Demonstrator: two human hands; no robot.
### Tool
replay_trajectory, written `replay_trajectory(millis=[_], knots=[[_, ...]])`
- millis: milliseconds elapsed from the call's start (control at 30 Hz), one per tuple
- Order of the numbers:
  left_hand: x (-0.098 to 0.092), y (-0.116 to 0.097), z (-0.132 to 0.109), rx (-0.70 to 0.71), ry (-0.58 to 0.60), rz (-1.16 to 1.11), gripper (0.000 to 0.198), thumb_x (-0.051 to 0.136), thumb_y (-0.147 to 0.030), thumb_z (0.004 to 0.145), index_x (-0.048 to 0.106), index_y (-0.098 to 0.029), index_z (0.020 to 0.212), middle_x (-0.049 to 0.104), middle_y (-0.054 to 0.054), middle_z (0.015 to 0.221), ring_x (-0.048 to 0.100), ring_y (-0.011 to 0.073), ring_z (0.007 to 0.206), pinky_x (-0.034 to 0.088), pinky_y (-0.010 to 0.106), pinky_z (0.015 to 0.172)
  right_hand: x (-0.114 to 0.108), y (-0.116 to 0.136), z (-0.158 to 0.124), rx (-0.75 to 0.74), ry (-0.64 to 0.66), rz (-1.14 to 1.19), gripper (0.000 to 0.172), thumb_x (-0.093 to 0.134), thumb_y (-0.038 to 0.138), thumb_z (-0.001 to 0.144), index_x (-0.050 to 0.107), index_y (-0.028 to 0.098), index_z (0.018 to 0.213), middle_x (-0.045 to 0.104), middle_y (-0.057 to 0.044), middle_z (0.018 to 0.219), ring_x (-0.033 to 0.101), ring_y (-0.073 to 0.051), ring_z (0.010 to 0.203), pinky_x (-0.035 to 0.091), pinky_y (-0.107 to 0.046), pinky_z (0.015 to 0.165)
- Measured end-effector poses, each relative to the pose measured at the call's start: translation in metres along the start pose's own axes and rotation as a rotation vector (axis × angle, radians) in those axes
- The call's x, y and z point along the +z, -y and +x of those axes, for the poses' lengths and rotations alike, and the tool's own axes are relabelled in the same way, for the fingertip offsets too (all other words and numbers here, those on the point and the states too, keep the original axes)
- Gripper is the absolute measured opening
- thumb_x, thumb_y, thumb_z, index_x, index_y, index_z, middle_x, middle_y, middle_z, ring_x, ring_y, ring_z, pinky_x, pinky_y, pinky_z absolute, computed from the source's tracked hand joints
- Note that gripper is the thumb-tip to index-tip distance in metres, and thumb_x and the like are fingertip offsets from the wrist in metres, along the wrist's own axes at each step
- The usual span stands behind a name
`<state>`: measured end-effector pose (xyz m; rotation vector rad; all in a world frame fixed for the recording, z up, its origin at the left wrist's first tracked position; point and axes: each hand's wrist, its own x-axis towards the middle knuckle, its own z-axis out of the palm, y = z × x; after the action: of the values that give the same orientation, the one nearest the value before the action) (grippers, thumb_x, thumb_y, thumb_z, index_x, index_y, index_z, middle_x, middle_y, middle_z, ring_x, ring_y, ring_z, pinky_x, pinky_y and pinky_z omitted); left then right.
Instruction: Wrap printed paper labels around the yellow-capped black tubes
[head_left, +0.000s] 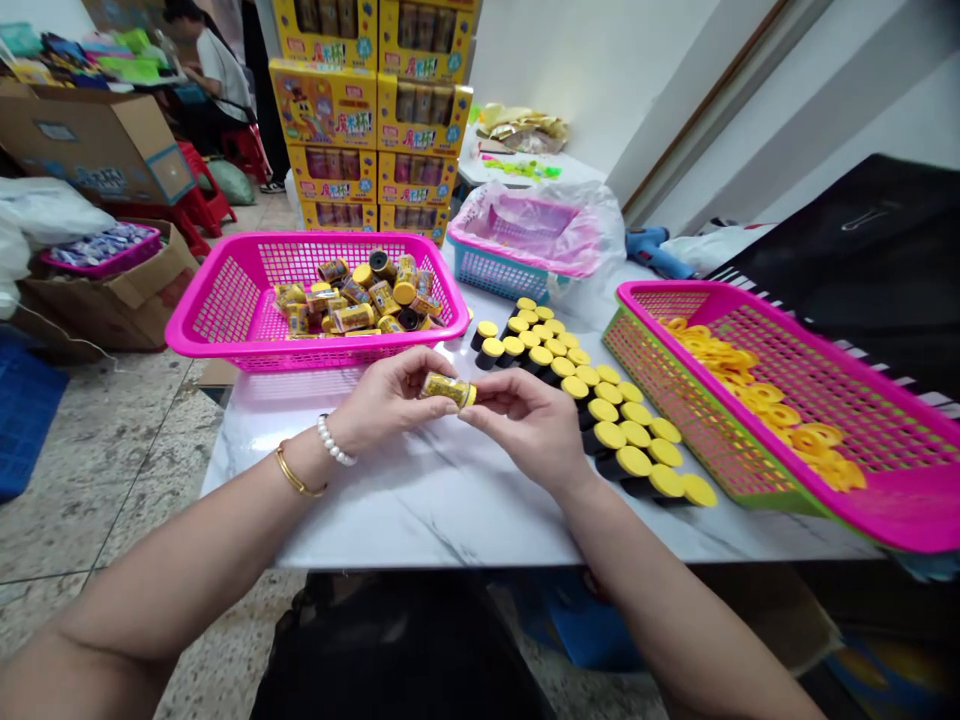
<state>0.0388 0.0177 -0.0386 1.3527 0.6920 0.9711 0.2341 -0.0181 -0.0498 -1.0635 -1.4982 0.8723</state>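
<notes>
Between my two hands, above the white marbled table (360, 510), is a small labelled cylinder (444, 388) with a yellow end, lying on its side. My left hand (386, 400) grips its body between thumb and fingers. On the yellow end, the thumb and fingers of my right hand (529, 420) are closed. To the right stand several black cups with yellow lids (634, 461) in slanting rows. Behind my left hand, a pink basket (217, 345) holds a pile of similar labelled cylinders (354, 317).
At the right, a pink and green basket (675, 415) holds yellow rings (769, 405). A plastic-lined basket (499, 270) stands behind the cups, near a blue tool (660, 252). Stacked yellow boxes (322, 105) rise behind the table. A seated person (221, 75) is at the back left.
</notes>
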Motion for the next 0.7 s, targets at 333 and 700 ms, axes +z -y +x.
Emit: replay_trajectory(millis=[333,700], knots=[[-0.004,0.01,0.002,-0.064,-0.042,0.101,0.044,0.083,-0.039,0.072,0.067,-0.016,0.107,0.067,0.003,0.083,0.059,0.0126,0.066,0.045,0.022,0.059,0.003,-0.02,0.012,0.352,0.066,0.35,0.042,0.092,0.044,0.062,0.07,0.017,0.085,0.075,-0.003,0.079,0.073,-0.016,0.07,0.063,-0.033,0.074],[-0.007,0.012,0.004,-0.385,-0.006,-0.12,0.058,0.077,-0.068,0.068,0.062,-0.013,0.08,0.063,0.002,0.058,0.053,0.0095,0.041,0.034,0.018,0.035,0.007,-0.022,0.007,0.132,0.181,0.294,0.031,0.085,0.034,0.074,0.08,0.026,0.104,0.073,-0.003,0.101,0.07,-0.014,0.073,0.064,-0.031,0.069]])
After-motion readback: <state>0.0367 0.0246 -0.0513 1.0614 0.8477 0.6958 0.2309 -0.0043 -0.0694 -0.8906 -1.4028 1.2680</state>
